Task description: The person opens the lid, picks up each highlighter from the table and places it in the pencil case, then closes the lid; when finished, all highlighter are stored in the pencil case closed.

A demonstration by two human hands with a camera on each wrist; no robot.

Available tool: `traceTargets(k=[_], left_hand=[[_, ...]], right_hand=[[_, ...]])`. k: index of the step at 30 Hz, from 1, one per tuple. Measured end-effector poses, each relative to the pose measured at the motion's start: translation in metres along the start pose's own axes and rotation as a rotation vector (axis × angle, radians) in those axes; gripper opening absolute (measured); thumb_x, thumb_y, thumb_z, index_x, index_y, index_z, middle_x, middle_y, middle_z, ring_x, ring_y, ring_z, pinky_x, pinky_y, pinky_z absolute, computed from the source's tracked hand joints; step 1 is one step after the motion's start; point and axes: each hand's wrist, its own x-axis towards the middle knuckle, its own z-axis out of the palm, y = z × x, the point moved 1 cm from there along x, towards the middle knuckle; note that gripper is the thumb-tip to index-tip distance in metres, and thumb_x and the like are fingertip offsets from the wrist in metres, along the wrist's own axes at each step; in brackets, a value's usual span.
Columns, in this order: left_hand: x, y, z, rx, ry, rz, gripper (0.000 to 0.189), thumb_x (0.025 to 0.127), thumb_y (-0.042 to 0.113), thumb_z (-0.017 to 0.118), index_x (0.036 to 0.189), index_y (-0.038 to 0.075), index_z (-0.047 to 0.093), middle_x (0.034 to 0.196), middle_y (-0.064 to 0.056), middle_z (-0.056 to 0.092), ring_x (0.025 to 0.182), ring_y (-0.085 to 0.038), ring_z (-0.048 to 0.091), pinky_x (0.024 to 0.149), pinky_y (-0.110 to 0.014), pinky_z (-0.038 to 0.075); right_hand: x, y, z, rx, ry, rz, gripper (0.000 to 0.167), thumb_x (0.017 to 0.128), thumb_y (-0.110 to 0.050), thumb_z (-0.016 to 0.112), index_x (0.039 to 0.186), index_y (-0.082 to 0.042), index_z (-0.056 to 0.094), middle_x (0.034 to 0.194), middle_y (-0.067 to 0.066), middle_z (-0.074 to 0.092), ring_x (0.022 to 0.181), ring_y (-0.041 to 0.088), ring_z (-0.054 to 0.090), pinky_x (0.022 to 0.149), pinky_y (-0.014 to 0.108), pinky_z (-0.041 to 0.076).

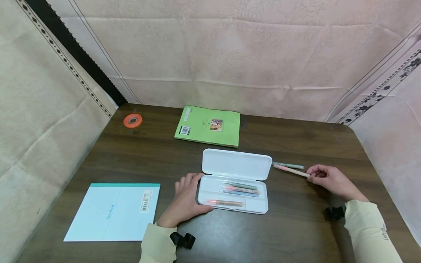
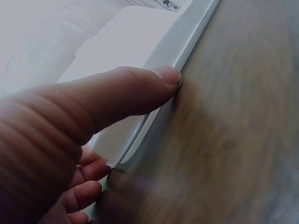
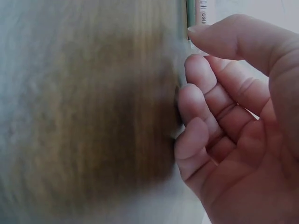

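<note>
An open white pencil case [image 1: 236, 162] lies on the table with its lid folded back. Several pens [image 1: 241, 190] lie in its tray. My left hand [image 1: 186, 199] grips the case's left end; in the left wrist view the thumb [image 2: 135, 91] presses the front edge and the other fingers are at the end. To the right, my right hand [image 1: 330, 179] pinches the near end of a pale pen with a pinkish tip [image 1: 292, 170]. Just behind it lies a grey-green pen [image 1: 291, 165]. In the right wrist view, a barcode-labelled pen [image 3: 203, 14] appears past the thumb.
A green book [image 1: 207, 126] lies behind the case. A light blue notebook [image 1: 113, 212] is at the front left, and an orange disc-shaped roll [image 1: 133, 120] sits at the far left. Pale patterned cloth [image 1: 210, 54] hangs around the brown table [image 1: 283, 233].
</note>
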Motion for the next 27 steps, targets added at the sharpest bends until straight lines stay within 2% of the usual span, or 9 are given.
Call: traceTargets(k=[20, 27], left_hand=[[-0.0002, -0.0004, 0.0002, 0.007, 0.005, 0.002, 0.096, 0.063, 0.045, 0.089, 0.141, 0.011, 0.045, 0.131, -0.008, 0.047, 0.115, -0.027, 0.040, 0.090, -0.044, 0.027], [0.0001, -0.0002, 0.0002, 0.008, 0.002, 0.003, 0.097, 0.063, 0.046, 0.089, 0.142, 0.010, 0.044, 0.131, -0.009, 0.047, 0.115, -0.027, 0.040, 0.090, -0.044, 0.026]], right_hand=[[-0.0001, -0.0012, -0.0006, 0.016, -0.028, -0.003, 0.033, 0.095, -0.032, 0.066, 0.112, -0.004, 0.063, 0.099, 0.008, 0.063, 0.082, 0.009, 0.053, 0.069, 0.024, 0.044], [-0.0074, 0.0000, -0.0049, 0.016, -0.018, 0.012, 0.032, 0.095, -0.031, 0.065, 0.114, -0.005, 0.061, 0.101, 0.008, 0.064, 0.082, 0.010, 0.054, 0.069, 0.024, 0.046]])
